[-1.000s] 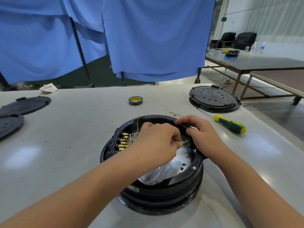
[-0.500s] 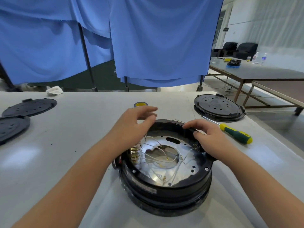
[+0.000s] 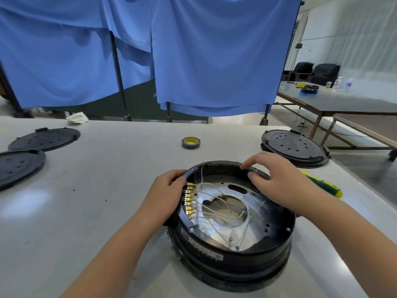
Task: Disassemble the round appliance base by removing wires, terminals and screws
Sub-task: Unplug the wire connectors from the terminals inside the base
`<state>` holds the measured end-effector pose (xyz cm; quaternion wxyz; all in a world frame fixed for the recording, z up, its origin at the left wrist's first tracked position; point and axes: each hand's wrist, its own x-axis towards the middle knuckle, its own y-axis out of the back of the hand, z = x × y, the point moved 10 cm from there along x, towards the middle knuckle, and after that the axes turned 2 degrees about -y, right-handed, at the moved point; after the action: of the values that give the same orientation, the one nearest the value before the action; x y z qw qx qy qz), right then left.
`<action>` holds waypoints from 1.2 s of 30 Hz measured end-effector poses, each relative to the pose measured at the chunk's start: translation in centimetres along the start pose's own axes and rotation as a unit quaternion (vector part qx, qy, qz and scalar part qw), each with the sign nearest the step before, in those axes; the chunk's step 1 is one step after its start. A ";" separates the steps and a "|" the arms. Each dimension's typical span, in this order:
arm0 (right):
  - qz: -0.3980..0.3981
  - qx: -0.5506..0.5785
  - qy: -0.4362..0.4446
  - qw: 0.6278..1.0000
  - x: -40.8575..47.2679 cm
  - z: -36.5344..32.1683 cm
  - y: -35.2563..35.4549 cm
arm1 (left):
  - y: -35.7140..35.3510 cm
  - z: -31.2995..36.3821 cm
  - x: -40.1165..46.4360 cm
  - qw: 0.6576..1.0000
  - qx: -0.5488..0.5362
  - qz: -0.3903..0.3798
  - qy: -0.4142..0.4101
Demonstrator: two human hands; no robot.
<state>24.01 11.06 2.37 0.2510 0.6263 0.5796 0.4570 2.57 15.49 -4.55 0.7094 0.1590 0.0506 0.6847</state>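
The round black appliance base (image 3: 234, 258) lies open side up on the grey table (image 3: 86, 211), showing a shiny metal plate (image 3: 253, 231) inside. Thin white wires (image 3: 214, 203) run from a row of brass terminals (image 3: 190, 201) on its left inner wall across the plate. My left hand (image 3: 165, 194) grips the base's left rim beside the terminals, fingers curled over the edge. My right hand (image 3: 277, 179) holds the far right rim, thumb inside and fingers on top.
A green-and-yellow screwdriver (image 3: 322, 186) lies right of the base, partly behind my right hand. A roll of tape (image 3: 190, 143) sits behind the base. Black round covers lie at far right (image 3: 294, 147) and at left (image 3: 45, 138), (image 3: 19, 166).
My left hand left the wires inside the base, rose to the far rim, then settled on the left rim. The plate and wires are uncovered now. My right hand stays on the right rim.
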 end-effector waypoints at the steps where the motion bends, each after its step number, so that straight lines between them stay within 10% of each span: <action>1: -0.012 0.006 0.012 1.000 0.3 -1.3 -0.4 | -0.1 0.0 -0.1 1.000 -0.009 0.002 -0.007; 11: -0.174 0.026 0.027 0.984 4.4 -7.4 -8.5 | -0.2 0.5 -0.6 0.996 -0.068 -0.001 -0.049; 36: -0.085 -0.028 -0.024 0.996 4.1 -6.6 -8.4 | -0.1 1.2 -0.4 0.996 -0.059 -0.002 -0.073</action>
<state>13.79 15.26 -0.62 0.3203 0.5779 0.6115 0.4354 3.01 14.89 -3.54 0.7207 0.1660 -0.0418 0.6718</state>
